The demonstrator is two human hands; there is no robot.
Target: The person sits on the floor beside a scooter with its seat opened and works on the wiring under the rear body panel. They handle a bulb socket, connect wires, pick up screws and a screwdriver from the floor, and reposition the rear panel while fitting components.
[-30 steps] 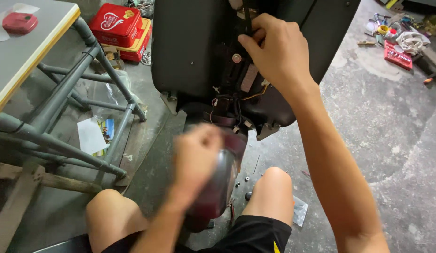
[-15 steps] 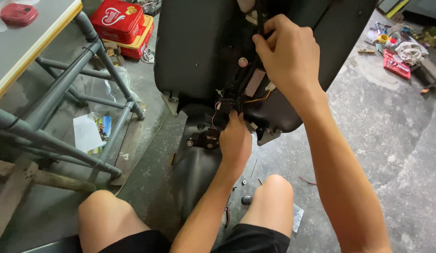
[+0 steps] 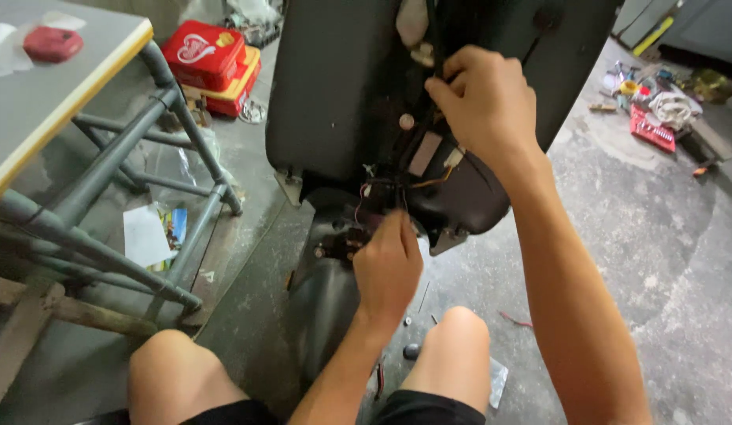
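At the centre of the frame a tangle of thin wires (image 3: pixel 397 189), red, orange and black, hangs out of the underside of a dark scooter body panel (image 3: pixel 334 102) that fills the upper middle. The left hand (image 3: pixel 388 264) sits just below the tangle, its fingers curled and pressed together at the wire ends beside a small connector; whether they actually pinch a wire is hidden by the knuckles. The right hand (image 3: pixel 488 102), higher and to the right, closes its fingertips in a pinch on a black cable running up along the panel's inner face.

Below the panel a dark fender (image 3: pixel 322 307) curves down between the person's bare knees. Small screws (image 3: pixel 409 350) and a red wire offcut (image 3: pixel 515 319) lie on the concrete floor in the lower middle. A grey metal-framed table (image 3: pixel 75 102) stands at the left, with red tins (image 3: pixel 212 59) behind it at upper left and scattered tools (image 3: pixel 653 118) at upper right.

As I judge it, the risk lies in the thin wires: a tug from either hand could pull one from its connector or fray it on the panel edge. The loose screws could also roll off or be kicked away by a knee.
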